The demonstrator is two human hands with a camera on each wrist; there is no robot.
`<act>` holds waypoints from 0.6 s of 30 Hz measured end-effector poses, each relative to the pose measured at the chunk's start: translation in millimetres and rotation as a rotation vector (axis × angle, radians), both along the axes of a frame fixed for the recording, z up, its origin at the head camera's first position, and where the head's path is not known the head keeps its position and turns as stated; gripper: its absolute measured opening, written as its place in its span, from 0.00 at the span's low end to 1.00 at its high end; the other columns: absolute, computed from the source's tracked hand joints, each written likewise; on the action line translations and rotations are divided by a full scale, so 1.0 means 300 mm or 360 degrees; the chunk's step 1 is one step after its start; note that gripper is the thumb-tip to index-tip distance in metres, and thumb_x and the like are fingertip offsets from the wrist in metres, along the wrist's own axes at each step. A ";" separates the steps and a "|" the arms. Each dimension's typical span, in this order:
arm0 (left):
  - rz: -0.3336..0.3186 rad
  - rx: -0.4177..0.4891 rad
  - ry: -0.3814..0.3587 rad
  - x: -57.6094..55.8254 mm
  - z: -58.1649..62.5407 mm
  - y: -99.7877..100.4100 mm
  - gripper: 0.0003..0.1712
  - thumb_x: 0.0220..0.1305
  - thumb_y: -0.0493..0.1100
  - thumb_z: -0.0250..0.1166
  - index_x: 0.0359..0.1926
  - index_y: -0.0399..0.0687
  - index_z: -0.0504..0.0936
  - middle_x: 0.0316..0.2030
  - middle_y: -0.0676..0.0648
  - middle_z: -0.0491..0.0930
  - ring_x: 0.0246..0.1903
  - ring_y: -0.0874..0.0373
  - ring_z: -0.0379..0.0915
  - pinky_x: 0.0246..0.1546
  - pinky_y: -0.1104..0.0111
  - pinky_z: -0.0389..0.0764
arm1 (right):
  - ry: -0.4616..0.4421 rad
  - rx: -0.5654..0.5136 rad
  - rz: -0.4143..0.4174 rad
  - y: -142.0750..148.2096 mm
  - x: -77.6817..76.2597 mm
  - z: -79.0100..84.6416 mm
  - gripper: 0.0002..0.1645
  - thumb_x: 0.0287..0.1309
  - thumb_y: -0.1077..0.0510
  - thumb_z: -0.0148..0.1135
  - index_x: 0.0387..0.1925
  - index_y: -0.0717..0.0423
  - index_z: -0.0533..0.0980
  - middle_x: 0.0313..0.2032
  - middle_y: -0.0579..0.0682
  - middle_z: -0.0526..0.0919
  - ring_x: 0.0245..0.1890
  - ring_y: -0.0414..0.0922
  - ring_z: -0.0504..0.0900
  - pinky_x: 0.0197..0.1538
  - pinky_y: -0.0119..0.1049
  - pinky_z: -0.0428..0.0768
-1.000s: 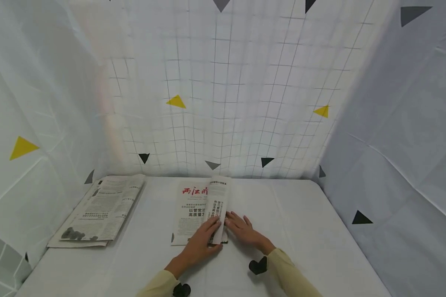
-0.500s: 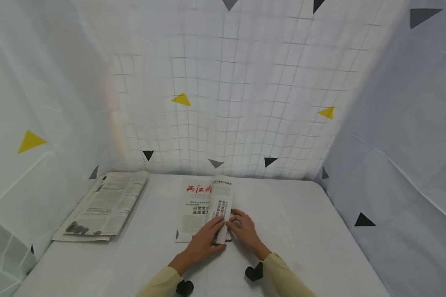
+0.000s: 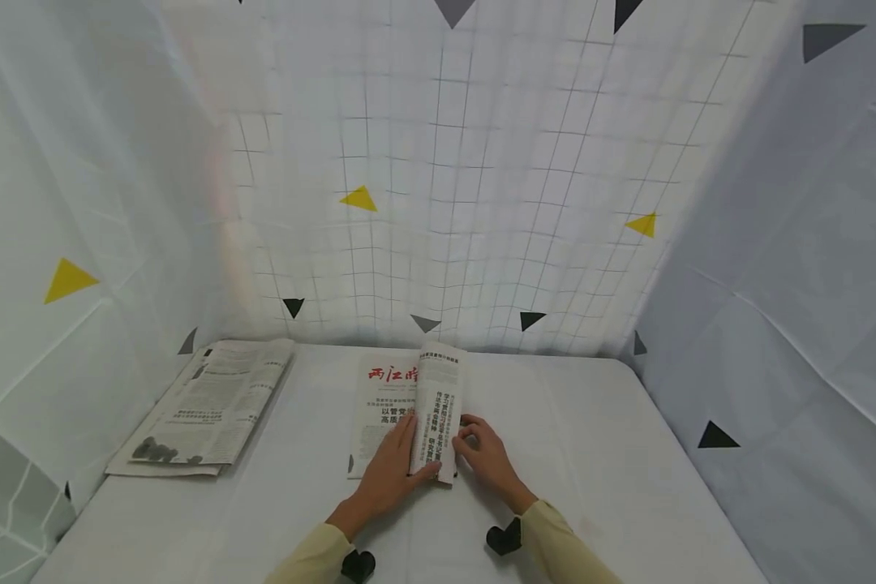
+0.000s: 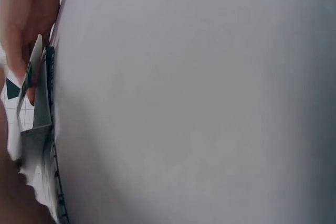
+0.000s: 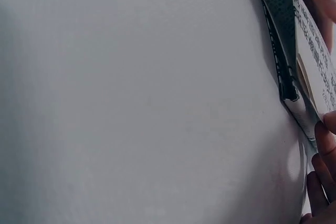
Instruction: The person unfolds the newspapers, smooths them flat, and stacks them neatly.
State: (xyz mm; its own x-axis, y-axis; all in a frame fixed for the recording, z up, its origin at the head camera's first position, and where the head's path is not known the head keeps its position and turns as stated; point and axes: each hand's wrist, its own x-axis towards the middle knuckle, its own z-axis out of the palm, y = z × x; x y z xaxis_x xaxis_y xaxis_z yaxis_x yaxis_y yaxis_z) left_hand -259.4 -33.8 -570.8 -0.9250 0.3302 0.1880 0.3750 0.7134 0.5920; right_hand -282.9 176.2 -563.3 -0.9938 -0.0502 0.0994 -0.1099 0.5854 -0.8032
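A newspaper [image 3: 380, 442] with a red title lies at the middle of the table, its right part folded over as a narrow printed flap [image 3: 441, 389]. My left hand [image 3: 387, 472] rests at the flap's left edge, fingers straight and thumb stretched across its bottom end. At the flap's right edge, my right hand [image 3: 489, 460] has curled fingers. In the right wrist view its thumb and forefinger pinch the paper edge, and the folded layers [image 5: 283, 40] gape at the near end. The left wrist view shows the same layers [image 4: 43, 93] from the side.
On the left of the white table [image 3: 591, 454] lies a stack of folded newspapers [image 3: 204, 405]. White sheeting with a grid [image 3: 474, 243] rises behind the table, and plain sheeting [image 3: 774, 324] stands along the right side.
My left hand has slid left from the flap's middle to its left edge, uncovering more print. My right hand's fingers, flatter a second ago, have curled at the flap's right edge.
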 end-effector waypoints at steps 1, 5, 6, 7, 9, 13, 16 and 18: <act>0.0004 0.0003 -0.0032 0.003 0.004 -0.004 0.53 0.73 0.68 0.56 0.81 0.39 0.50 0.82 0.39 0.51 0.81 0.41 0.50 0.80 0.45 0.57 | 0.0001 0.0000 0.0000 0.001 0.000 0.000 0.10 0.69 0.55 0.61 0.34 0.57 0.78 0.70 0.62 0.74 0.75 0.65 0.66 0.77 0.64 0.62; 0.0036 -0.0039 -0.0133 0.011 0.008 -0.015 0.46 0.79 0.66 0.43 0.81 0.37 0.52 0.81 0.38 0.53 0.82 0.41 0.47 0.82 0.46 0.51 | -0.0002 0.0011 -0.0013 0.007 0.002 0.000 0.09 0.69 0.55 0.61 0.34 0.56 0.77 0.70 0.61 0.74 0.76 0.64 0.66 0.77 0.63 0.63; 0.0041 -0.0057 -0.0137 0.012 0.006 -0.016 0.46 0.80 0.66 0.42 0.81 0.37 0.52 0.81 0.38 0.53 0.82 0.41 0.47 0.82 0.46 0.50 | -0.0002 0.0008 -0.0016 0.011 0.001 -0.001 0.09 0.70 0.56 0.61 0.35 0.56 0.77 0.70 0.61 0.74 0.76 0.64 0.66 0.77 0.63 0.64; 0.0038 -0.0072 -0.0129 0.013 0.004 -0.018 0.46 0.80 0.66 0.42 0.80 0.36 0.53 0.81 0.37 0.53 0.82 0.40 0.48 0.81 0.44 0.51 | -0.0008 0.0011 -0.0024 0.014 0.001 -0.002 0.08 0.70 0.55 0.61 0.35 0.56 0.77 0.70 0.60 0.75 0.76 0.63 0.66 0.77 0.62 0.64; 0.0030 -0.0108 -0.0104 0.013 -0.002 -0.022 0.45 0.80 0.65 0.42 0.80 0.35 0.53 0.81 0.37 0.54 0.81 0.39 0.48 0.81 0.43 0.52 | -0.0005 0.0015 -0.0034 0.023 0.001 -0.001 0.08 0.70 0.55 0.61 0.35 0.55 0.77 0.69 0.59 0.75 0.76 0.63 0.67 0.76 0.62 0.65; 0.0013 -0.0153 -0.0061 0.008 -0.015 -0.037 0.44 0.81 0.64 0.42 0.79 0.33 0.55 0.81 0.36 0.54 0.81 0.38 0.49 0.80 0.43 0.53 | -0.0006 0.0018 -0.0059 0.046 -0.001 0.002 0.08 0.70 0.55 0.62 0.35 0.55 0.78 0.67 0.58 0.78 0.74 0.62 0.70 0.76 0.62 0.65; 0.0022 -0.0166 -0.0063 0.000 -0.023 -0.053 0.44 0.81 0.65 0.40 0.80 0.35 0.55 0.81 0.38 0.52 0.82 0.41 0.47 0.81 0.45 0.52 | -0.0016 0.0018 -0.0081 0.066 -0.003 0.009 0.08 0.69 0.55 0.63 0.36 0.55 0.79 0.65 0.58 0.81 0.72 0.62 0.72 0.75 0.62 0.66; 0.0017 -0.0164 -0.0064 -0.003 -0.025 -0.062 0.43 0.81 0.63 0.40 0.79 0.35 0.55 0.82 0.38 0.52 0.82 0.41 0.47 0.81 0.45 0.52 | -0.0029 0.0022 -0.0095 0.082 -0.005 0.011 0.08 0.69 0.54 0.63 0.38 0.55 0.80 0.64 0.58 0.81 0.72 0.61 0.73 0.75 0.62 0.66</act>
State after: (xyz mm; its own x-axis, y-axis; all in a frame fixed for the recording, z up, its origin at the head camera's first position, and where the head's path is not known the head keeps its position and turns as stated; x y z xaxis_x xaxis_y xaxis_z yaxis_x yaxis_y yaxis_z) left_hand -260.5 -52.6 -578.3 -0.9346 0.3360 0.1164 0.3446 0.7751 0.5296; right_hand -284.5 200.9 -560.1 -0.9967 0.0081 0.0807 -0.0597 0.6015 -0.7966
